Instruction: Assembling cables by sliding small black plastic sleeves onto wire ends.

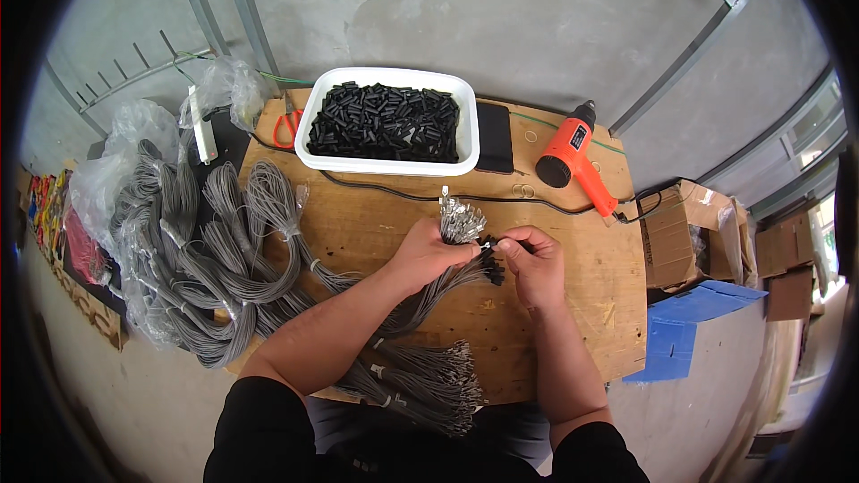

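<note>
My left hand (pixel 426 257) is closed around a bundle of grey cables near its silvery metal tips (pixel 460 219), which fan out above the fist. At the bundle's right side my right hand (pixel 535 270) pinches the end of one cable with thumb and forefinger. Whether a sleeve is between those fingertips is too small to tell. Black sleeves (pixel 493 268) cover several cable ends between the two hands. Closer to me, another grey cable bundle (pixel 438 385) with bare metal tips lies on the wooden table (pixel 591 304).
A white tub (pixel 472 159) holds many short black tubes (pixel 385 121). Right of it are a black flat device (pixel 495 138) and an orange heat gun (pixel 569 148) with a trailing cord (pixel 403 191). Red-handled cutters (pixel 286 129) and coiled grey cables (pixel 242 250) lie left. Cardboard boxes (pixel 669 246) stand right.
</note>
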A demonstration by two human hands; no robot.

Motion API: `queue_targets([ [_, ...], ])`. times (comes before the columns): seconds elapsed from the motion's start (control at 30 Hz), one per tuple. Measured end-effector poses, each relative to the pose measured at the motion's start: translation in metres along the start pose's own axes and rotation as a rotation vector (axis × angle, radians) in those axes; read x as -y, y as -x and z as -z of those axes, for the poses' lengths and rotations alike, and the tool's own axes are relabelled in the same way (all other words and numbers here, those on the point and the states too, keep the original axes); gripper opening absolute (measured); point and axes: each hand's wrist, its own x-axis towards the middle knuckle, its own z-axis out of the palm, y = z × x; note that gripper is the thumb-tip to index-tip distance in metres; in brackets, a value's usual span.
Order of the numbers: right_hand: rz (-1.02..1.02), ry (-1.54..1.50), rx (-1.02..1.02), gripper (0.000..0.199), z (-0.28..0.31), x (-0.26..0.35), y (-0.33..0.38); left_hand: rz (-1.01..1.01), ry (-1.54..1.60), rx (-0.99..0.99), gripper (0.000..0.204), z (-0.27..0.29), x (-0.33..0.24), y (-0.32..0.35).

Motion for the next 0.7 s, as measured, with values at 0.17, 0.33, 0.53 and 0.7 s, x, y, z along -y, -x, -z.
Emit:
queue_targets([
  [0.17,0.006,0.03,0.01,0.01,-0.002,0.0,0.0,-0.044,-0.022,0.014,0.01,-0.001,0.003,-0.001],
  [0.33,-0.006,0.044,-0.026,0.008,0.005,0.004,-0.001,-0.057,-0.026,0.022,0.01,-0.001,0.006,-0.002],
  [0.53,-0.207,-0.296,0.016,0.014,0.005,0.011,-0.003,-0.049,-0.006,0.005,0.011,0.0,0.005,-0.001],
  [0.7,-0.26,-0.348,0.059,0.017,0.01,0.009,-0.003,-0.054,-0.033,0.025,0.012,-0.001,0.0,-0.001],
])
